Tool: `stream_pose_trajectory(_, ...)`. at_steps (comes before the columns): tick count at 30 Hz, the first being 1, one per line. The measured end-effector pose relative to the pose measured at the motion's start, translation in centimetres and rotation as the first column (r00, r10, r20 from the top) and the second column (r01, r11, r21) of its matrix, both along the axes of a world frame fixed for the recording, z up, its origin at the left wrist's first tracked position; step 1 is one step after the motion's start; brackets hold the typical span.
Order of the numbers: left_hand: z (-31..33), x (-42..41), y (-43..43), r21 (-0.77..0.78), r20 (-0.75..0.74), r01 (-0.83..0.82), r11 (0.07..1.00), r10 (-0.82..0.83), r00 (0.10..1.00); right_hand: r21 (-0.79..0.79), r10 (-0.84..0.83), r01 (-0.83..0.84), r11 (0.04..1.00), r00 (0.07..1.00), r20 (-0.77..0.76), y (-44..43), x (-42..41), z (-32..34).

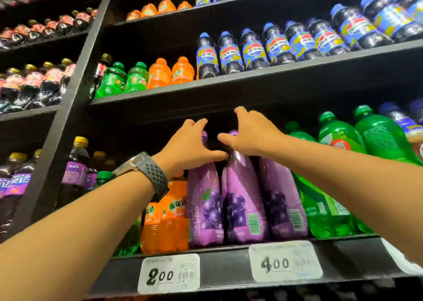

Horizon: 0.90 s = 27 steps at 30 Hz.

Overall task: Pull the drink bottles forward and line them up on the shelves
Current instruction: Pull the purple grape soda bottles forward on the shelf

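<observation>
Three purple grape drink bottles stand side by side at the front of a black shelf (229, 250). My left hand (187, 144), with a dark watch on its wrist, is wrapped around the neck of the left purple bottle (206, 204). My right hand (249, 133) rests over the top of the middle purple bottle (242, 207), fingers spread toward the shelf's back. The third purple bottle (283, 200) stands to the right, partly behind my right forearm. Whether the right hand truly grips its bottle is hard to tell.
Orange bottles (169, 211) stand left of the purple ones, large green bottles (338, 163) to the right. The shelf above (229, 83) holds blue-labelled cola, orange and green bottles. White price tags (169, 273) hang on the shelf edge. A black upright (75, 90) divides the shelving.
</observation>
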<state>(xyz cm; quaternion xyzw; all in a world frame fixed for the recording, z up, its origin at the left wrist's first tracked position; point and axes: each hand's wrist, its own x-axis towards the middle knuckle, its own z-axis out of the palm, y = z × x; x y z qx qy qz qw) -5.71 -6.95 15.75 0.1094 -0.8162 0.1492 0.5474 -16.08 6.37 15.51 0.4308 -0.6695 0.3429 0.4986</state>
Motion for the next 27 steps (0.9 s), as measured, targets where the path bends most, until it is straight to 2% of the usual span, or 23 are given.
stream_pose_trajectory(4, 0.5, 0.2, -0.4, -0.035, 0.014, 0.017, 0.999, -0.016, 1.000, 0.140, -0.133, 0.132, 0.981, 0.991, 0.001, -0.8, 0.5, 0.2)
stream_pose_trajectory(12, 0.9, 0.3, -0.5, -0.033, 0.037, 0.107, 0.994, -0.106, 0.994, 0.222, -0.102, 0.088, 0.971, 0.993, 0.055, 0.4, -0.1, 0.7)
stream_pose_trajectory(16, 0.9, 0.6, -0.1, 0.011, 0.091, 0.142, 0.990, -0.142, 0.986, 0.270, -0.022, 0.008, 0.963, 0.998, 0.050, 1.0, -0.6, 1.0)
stream_pose_trajectory(19, 0.9, 0.9, 0.1, 0.054, 0.128, 0.180, 0.982, -0.185, 0.974, 0.331, 0.050, -0.090, 0.939, 0.991, 0.127, 1.5, -0.9, 1.3)
stream_pose_trajectory(23, 0.8, 0.7, -0.1, 0.153, 0.145, 0.245, 0.957, -0.267, 0.953, 0.334, 0.220, -0.297, 0.895, 0.943, 0.248, 2.0, -1.6, 1.1)
stream_pose_trajectory(25, 0.9, 0.2, -0.3, 0.198, 0.126, 0.271, 0.942, -0.299, 0.946, 0.345, 0.226, -0.301, 0.889, 0.944, 0.241, 2.1, -1.7, 1.0)
stream_pose_trajectory(27, 0.9, -0.2, -0.4, 0.258, 0.072, 0.319, 0.912, -0.347, 0.935, 0.327, 0.174, -0.227, 0.917, 0.967, 0.184, 1.8, -1.6, 1.0)
